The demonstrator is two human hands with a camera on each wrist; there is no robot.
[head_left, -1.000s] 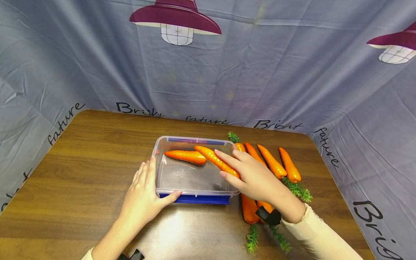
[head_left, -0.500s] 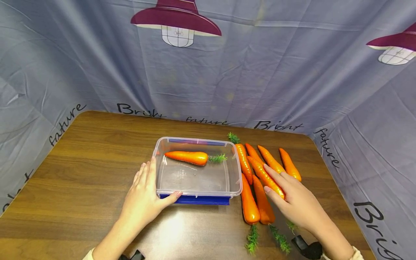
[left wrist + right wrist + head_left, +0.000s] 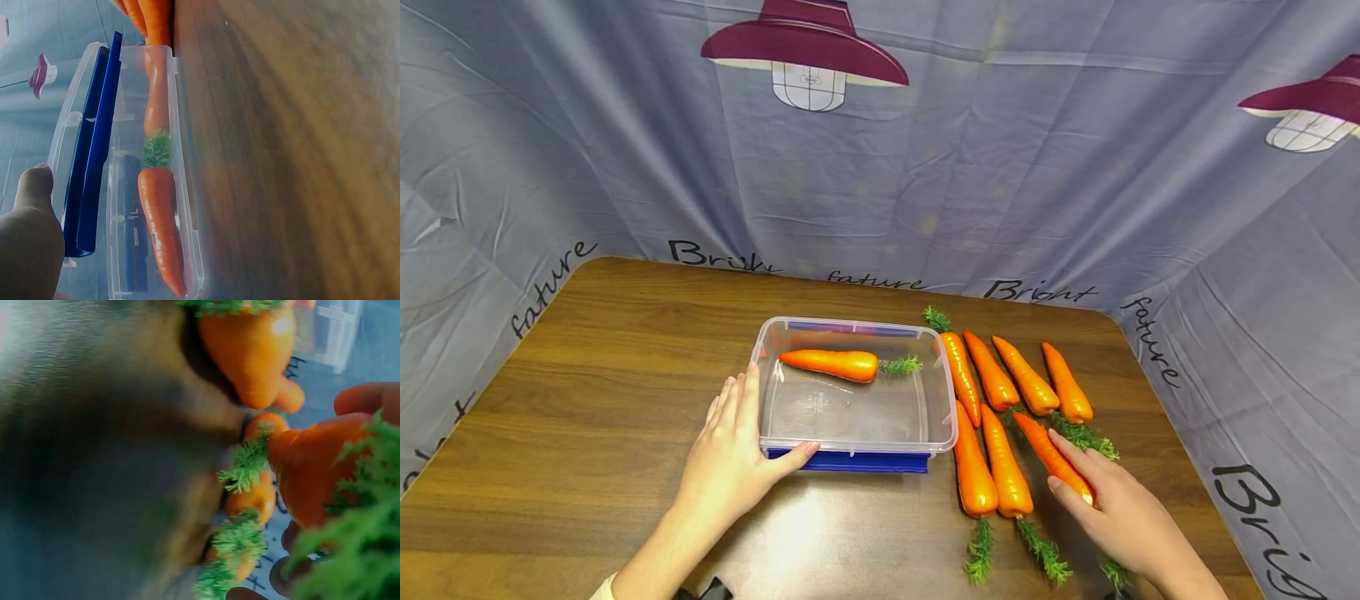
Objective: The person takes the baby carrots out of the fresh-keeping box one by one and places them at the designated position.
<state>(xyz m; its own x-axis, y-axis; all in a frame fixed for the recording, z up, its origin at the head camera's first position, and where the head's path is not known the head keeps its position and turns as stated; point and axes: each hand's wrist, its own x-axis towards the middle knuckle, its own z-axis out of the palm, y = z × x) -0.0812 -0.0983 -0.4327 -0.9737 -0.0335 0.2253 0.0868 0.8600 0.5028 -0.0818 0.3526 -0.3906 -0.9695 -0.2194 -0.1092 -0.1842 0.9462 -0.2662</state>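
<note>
My left hand point(image 3: 730, 450) rests at the left front corner of a clear plastic food container point(image 3: 857, 444), its fingers straight along the side and its thumb at the front rim. Inside lies one carrot point(image 3: 835, 365) with a green top, tip to the left; the left wrist view shows this carrot point(image 3: 161, 219) through the wall. At the right, my right hand point(image 3: 1127, 512) grips another carrot point(image 3: 1060, 462) between thumb and fingers. In the right wrist view this carrot point(image 3: 319, 469) appears held above the table, its green top point(image 3: 350, 556) close to the camera.
Several loose carrots lie right of the container, including a front one point(image 3: 976, 471) close against its side and a far right one point(image 3: 1067, 383). A blue latch flap point(image 3: 857, 461) hangs at the container's front. A grey curtain point(image 3: 925, 192) surrounds the wooden table point(image 3: 625, 375).
My right hand has carried its carrot from over the container to the right, past the loose carrots, and towards the table's front right. The left hand has stayed at the container.
</note>
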